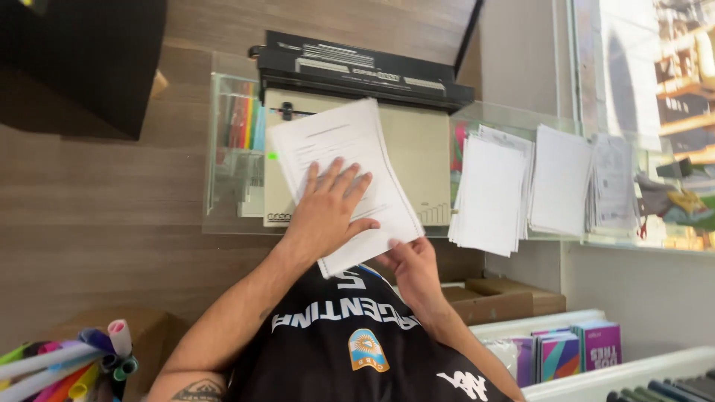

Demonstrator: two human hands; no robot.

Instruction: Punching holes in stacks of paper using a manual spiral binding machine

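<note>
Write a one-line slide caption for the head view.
Left hand flat on a paper stack atop a binding machine, right hand gripping the stack's near corner.

I log these colours: paper stack [350, 179] under my left hand [328, 212], white with faint grey print. Binding machine [357, 71] on the far side, black top over a beige bed. Right: loose paper piles [491, 193], white. Near left: rolled sheets [67, 365], pink, purple, yellow, green. Near right: booklets [573, 350], purple, seemingly with multicoloured stripes. Counter [112, 193], brown woodgrain. Shirt [350, 350], black.
</note>
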